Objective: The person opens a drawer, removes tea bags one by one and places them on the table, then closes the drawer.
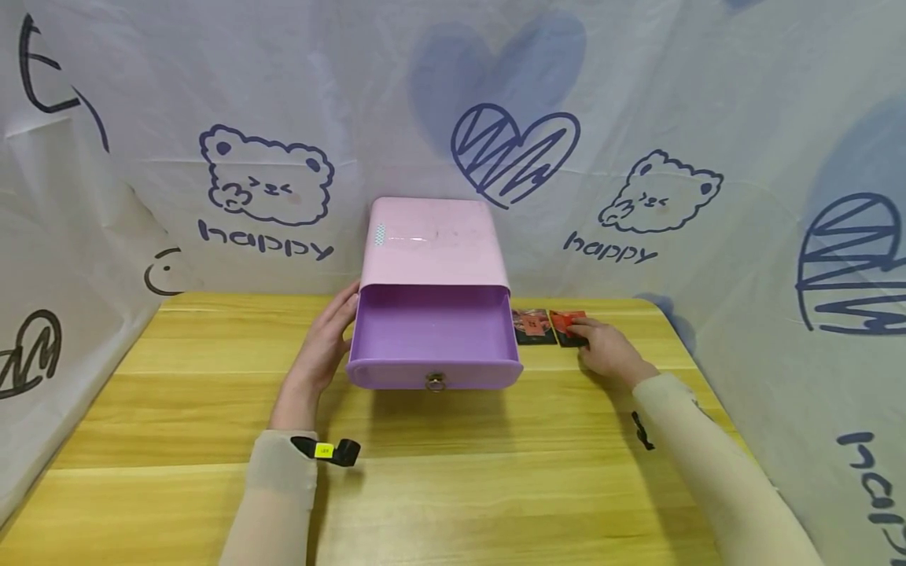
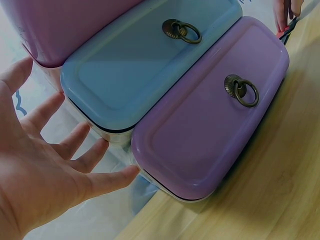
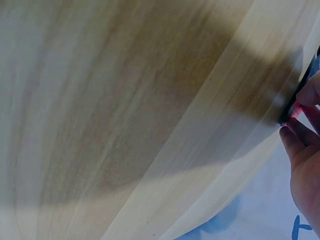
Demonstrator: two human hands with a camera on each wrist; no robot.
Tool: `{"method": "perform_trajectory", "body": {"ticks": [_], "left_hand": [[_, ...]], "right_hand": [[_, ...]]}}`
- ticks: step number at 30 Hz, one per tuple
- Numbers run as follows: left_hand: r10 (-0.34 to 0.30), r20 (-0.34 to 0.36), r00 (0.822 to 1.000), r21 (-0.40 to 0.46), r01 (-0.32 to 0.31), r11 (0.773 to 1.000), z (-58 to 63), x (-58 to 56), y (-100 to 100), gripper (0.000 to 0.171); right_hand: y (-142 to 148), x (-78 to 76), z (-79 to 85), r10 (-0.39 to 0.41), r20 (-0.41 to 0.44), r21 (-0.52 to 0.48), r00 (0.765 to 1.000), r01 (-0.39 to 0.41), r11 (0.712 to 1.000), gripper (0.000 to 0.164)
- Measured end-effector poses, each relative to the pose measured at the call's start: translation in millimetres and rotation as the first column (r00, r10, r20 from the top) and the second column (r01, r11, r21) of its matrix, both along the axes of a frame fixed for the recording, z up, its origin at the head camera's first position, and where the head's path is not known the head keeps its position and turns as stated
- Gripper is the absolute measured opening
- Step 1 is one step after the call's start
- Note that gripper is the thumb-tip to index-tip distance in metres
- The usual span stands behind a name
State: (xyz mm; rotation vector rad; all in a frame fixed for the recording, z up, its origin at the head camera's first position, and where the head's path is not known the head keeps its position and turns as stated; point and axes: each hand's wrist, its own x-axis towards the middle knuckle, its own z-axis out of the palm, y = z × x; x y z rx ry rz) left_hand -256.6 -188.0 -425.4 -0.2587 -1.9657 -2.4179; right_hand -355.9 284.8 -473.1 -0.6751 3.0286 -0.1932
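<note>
A small drawer cabinet (image 1: 439, 244) with a pink top stands at the back of the table. Its purple top drawer (image 1: 435, 326) is pulled out and bare inside. The blue middle drawer (image 2: 125, 65) and purple bottom drawer (image 2: 210, 110) are closed, each with a brass ring pull. My left hand (image 1: 325, 342) spreads its fingers along the cabinet's left side, fingertips at its edges. On the right, my right hand (image 1: 609, 350) pinches a red and black flat packet (image 1: 564, 321) between thumb and fingers. A similar packet (image 1: 534, 326) lies between it and the cabinet.
The wooden table (image 1: 453, 487) runs back to a white cloth (image 1: 396, 94) printed with hearts and bears. The cloth also hangs along both sides. A black strap (image 1: 329, 450) with a yellow label is on the left sleeve.
</note>
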Motion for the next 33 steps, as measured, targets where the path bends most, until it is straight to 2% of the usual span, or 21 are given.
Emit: {"method": "perform_trajectory", "body": {"ticks": [18, 26, 33], "left_hand": [[-0.01, -0.009, 1.0, 0.016, 0.01, 1.0, 1.1, 1.4, 2.5, 0.05], [-0.006, -0.008, 1.0, 0.002, 0.006, 1.0, 1.1, 0.7, 2.0, 0.05], [-0.001, -0.005, 1.0, -0.004, 0.001, 1.0, 1.4, 1.3, 0.9, 0.049]], "right_hand": [[0.3, -0.8, -3.6, 0.001, 0.005, -0.029, 1.0, 0.0, 1.0, 0.052], [0.4, -1.7, -3.9, 0.001, -0.037, -0.027, 0.999, -0.002, 1.0, 0.049], [-2.4, -0.9, 2.2, 0.003, -0.092, -0.047, 0.996, -0.007, 0.999, 0.051]]}}
